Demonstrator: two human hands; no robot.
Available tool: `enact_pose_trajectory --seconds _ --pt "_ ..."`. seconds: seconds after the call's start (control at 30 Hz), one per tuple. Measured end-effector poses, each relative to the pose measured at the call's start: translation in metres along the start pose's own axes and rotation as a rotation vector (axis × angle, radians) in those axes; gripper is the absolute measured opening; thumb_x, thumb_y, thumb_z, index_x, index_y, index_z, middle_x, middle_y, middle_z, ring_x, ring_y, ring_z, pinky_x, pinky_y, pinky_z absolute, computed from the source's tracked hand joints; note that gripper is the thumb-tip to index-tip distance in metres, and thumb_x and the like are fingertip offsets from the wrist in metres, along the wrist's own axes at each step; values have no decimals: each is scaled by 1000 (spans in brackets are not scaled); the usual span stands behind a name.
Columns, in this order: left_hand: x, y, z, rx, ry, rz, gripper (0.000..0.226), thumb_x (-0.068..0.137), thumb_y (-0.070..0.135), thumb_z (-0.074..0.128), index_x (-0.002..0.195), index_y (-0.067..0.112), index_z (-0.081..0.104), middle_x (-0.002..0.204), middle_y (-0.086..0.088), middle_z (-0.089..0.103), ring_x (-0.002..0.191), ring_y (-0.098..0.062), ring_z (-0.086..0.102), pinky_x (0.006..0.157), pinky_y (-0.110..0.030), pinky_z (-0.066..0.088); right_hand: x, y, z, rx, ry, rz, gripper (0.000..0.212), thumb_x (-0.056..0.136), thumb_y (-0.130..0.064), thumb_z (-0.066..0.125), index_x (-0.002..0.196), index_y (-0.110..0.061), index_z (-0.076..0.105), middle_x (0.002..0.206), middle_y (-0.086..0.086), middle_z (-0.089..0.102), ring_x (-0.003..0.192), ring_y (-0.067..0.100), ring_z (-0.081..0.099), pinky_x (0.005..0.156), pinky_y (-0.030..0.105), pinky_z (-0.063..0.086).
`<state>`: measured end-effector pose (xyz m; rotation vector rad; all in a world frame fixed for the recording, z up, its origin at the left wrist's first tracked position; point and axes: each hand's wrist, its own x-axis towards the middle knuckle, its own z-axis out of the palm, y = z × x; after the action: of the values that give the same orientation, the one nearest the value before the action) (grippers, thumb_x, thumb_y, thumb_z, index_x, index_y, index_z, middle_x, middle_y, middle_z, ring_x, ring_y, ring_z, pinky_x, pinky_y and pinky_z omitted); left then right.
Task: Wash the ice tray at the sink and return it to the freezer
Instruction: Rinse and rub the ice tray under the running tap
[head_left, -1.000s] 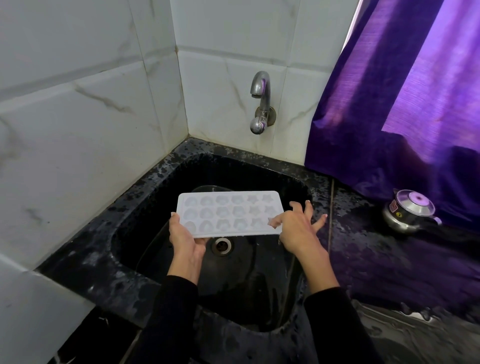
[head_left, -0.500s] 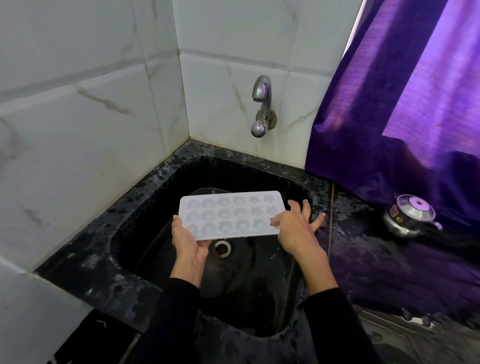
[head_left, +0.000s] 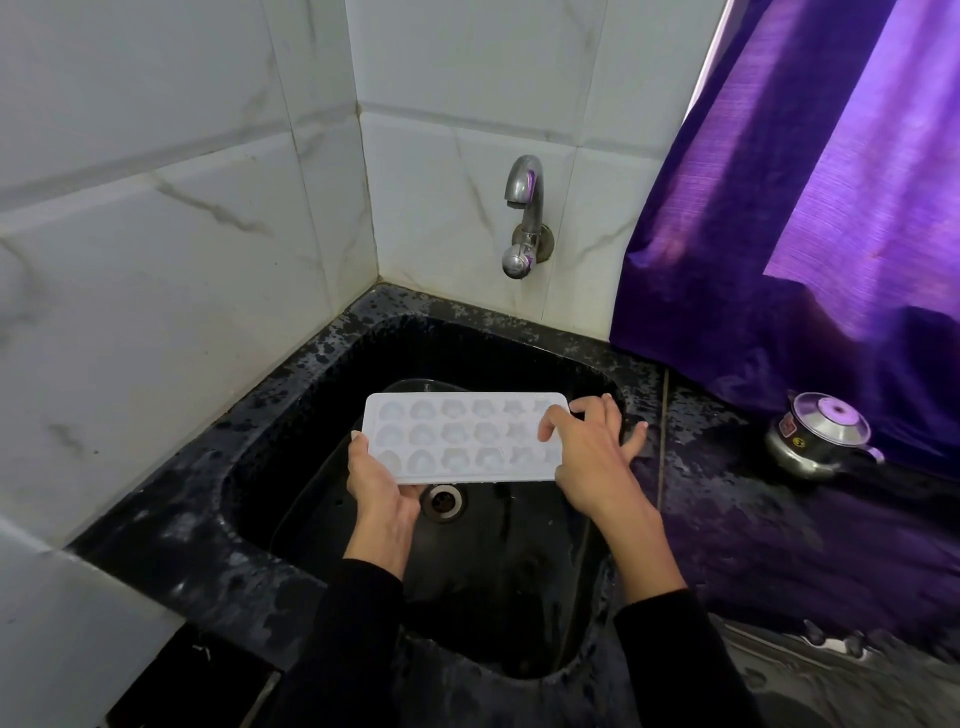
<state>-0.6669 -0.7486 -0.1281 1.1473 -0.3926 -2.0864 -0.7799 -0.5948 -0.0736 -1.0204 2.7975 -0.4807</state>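
Overhead, white ice tray (head_left: 462, 437), shaped cavities.

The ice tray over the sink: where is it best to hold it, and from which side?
Grip the ice tray at its two short ends, as the left hand and right hand do now. It is long, flat and level; probably thumbs on the rim and fingers underneath keep it steady.
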Motion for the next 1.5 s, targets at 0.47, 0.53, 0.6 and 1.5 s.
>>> enact_pose_trajectory --seconds 0.47,0.53,0.6,1.5 --pt "-6 -2 1 13 7 8 44 100 47 39 119 13 58 109 -12 68 94 -31 66 67 -45 56 -9 -13 6 -70 -151 -4 58 81 15 49 114 -28 66 156 10 11 145 35 -17 109 65 -14" --pt "-8 -3 1 16 10 1 42 100 47 39 116 13 59 106 -12 69 92 -31 67 66 -45 56 -7 -13 4 -83 -147 8 55 81 14 51 113 -28 67 157 10 9 145 36 -18 109 65 -15" --pt "-9 -4 2 14 8 -3 41 100 47 39 111 13 60 105 -11 69 91 -31 67 67 -45 56 -7 -14 5 -102 -139 5 57 79 14 53 116 -28 65 158 11 4 144 36 -19 109 65 -15" --pt "-15 -6 2 22 -6 21 44 100 48 38 116 14 60 105 -10 69 94 -30 67 74 -46 56 -10 -14 7 -127 -143 -3 59 79 17 51 115 -27 66 154 9 16 145 35 -15 109 66 -13"
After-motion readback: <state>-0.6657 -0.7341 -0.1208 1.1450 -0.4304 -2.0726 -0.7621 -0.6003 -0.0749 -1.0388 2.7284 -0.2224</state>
